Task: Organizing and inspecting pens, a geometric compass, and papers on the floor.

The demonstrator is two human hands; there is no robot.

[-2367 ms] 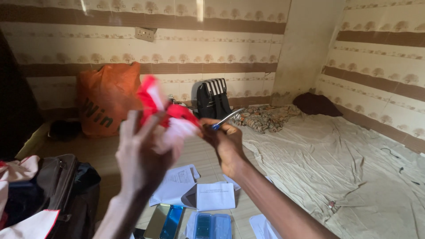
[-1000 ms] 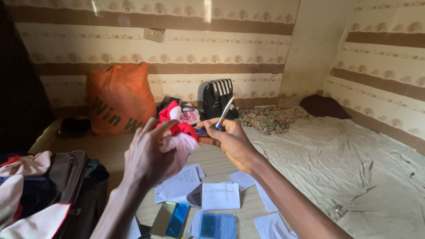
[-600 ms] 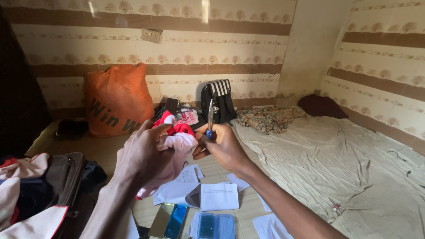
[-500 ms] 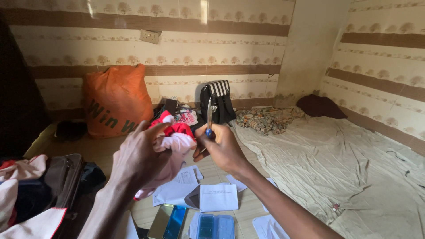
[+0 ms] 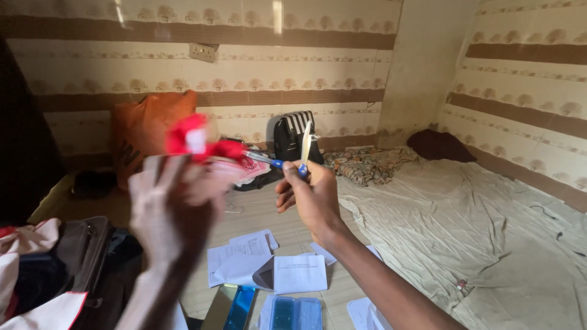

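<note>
My left hand, blurred with motion, is raised in front of me and grips a red and white cloth that sticks up above the fingers. My right hand holds a silver two-legged tool with a blue joint, like a drawing compass. One leg points straight up. The other leg reaches left, and its tip meets the edge of the cloth. The two hands are a short way apart.
On the tiled floor below lie white papers, a blue tin case and a gold tin. A dark open bag sits at left. An orange sack and a striped black bag stand by the wall. A sheeted mattress fills the right.
My left hand has swung up and to the left with the cloth, away from my right hand. The tool's legs have spread apart, one now pointing left at the cloth.
</note>
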